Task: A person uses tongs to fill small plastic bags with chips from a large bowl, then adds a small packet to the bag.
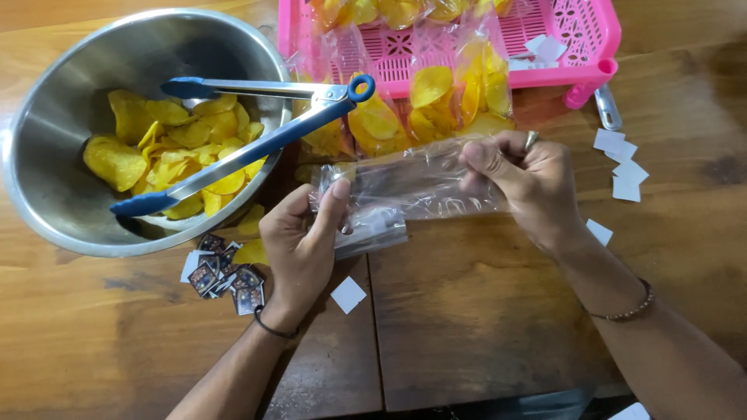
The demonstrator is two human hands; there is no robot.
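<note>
While the clear plastic bag (405, 190) hangs stretched just above the wooden surface (482, 311), the left hand (299, 241) pinches its left end with thumb and fingers closed on the film, and the right hand (521, 179) grips the right end the same way. Just behind it lie filled chip bags (432, 97) spilling from a pink basket (591, 35). To the left, blue-tipped tongs (257, 128) rest across a steel bowl (47, 132) of yellow chips (171, 148), with small printed cards (226, 276) and white paper squares (622, 167) scattered nearby.
</note>
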